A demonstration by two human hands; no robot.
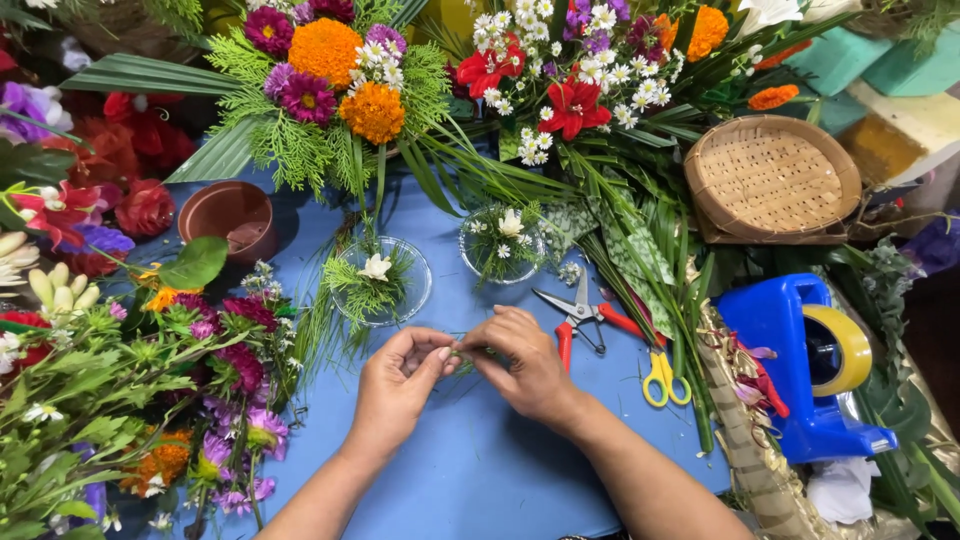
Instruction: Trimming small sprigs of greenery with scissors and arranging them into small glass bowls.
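Both forearms come up from the lower edge over the blue table (480,470) and the 2 hands meet just above its middle. The left hand (398,378) is curled narrow, thumb and forefinger pinched on the near end of a thin green stem (466,349). The right hand (527,362) closes over the other end, fingers bent down on it, so the stem lies between the 2 hands with its long axis running left to right, nearly level. Most of it is hidden by the fingers; whether it carries a leaf or a bud cannot be told. Neither hand is nearer than the other: both touch it.

Just to the right of the right hand lie red-handled pruning shears (585,315), blades pointing up and left, and beside them yellow-handled scissors (663,378). Beyond the hands stand 2 small clear dishes, the left dish (383,280) and the right dish (503,243), each holding green sprigs and a white flower. Farther back rise the large bouquets (330,80). A blue tape dispenser (800,370) sits well to the right.
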